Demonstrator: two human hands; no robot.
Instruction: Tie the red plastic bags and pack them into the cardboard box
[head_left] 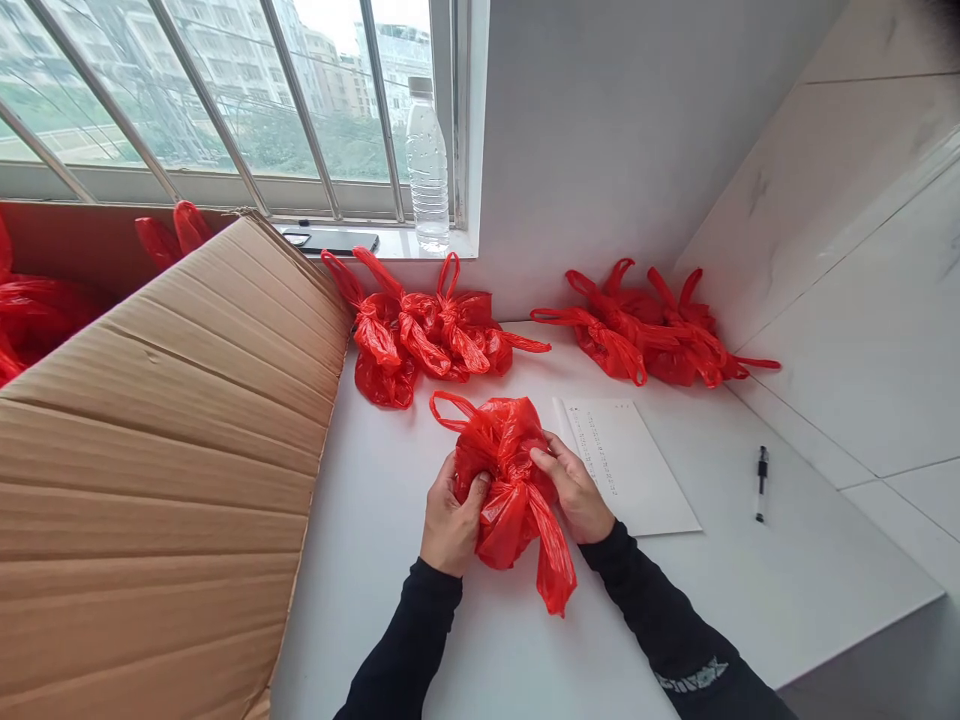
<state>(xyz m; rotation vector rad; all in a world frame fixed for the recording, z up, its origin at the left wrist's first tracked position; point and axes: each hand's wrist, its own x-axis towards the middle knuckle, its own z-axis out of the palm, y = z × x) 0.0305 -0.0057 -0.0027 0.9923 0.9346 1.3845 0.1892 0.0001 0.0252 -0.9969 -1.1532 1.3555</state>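
A knotted red plastic bag is held between my two hands over the white table. My left hand grips its left side, thumb pressed into the plastic. On the right side, my right hand closes round the bag with its thumb on top. One handle loop sticks out to the upper left, and a tied end hangs toward me. What the bag contains is hidden. Just beyond it lies a cluster of tied red bags, and a second cluster of red bags sits farther right.
On the left stands a large cardboard box with more red bags inside. A notebook with writing and a pen lie to the right. A water bottle and a phone rest on the windowsill.
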